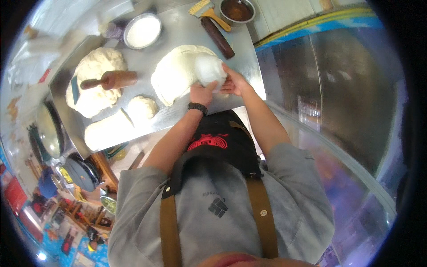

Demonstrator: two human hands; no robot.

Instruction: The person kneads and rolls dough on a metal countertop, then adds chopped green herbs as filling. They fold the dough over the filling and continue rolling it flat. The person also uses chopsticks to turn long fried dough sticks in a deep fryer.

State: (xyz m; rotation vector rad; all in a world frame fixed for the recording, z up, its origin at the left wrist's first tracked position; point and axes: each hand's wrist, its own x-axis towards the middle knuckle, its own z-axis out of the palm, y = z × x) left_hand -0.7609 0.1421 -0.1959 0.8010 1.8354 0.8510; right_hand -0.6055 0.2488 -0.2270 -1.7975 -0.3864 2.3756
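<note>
A large sheet of pale dough (176,71) with folded edges lies on the steel worktop (146,60) in front of me. Over its right end is a whitish, rounded, slightly see-through thing (209,68); I cannot tell whether it is stretched dough or a plastic bag. My left hand (201,93), with a dark band at the wrist, grips its near side, thumb on top. On its right side my right hand (235,81) holds it, with the thumb above and fingers spread beneath. Both hands partly hide its edge.
Left on the worktop are a big dough mass (100,63), a wooden rolling pin (116,80) resting on it, a dough ball (141,106) and a dough log (108,131). Behind stand a bowl of white powder (142,31), a dark rod (217,38), a brush (211,15) and a metal bowl (237,11).
</note>
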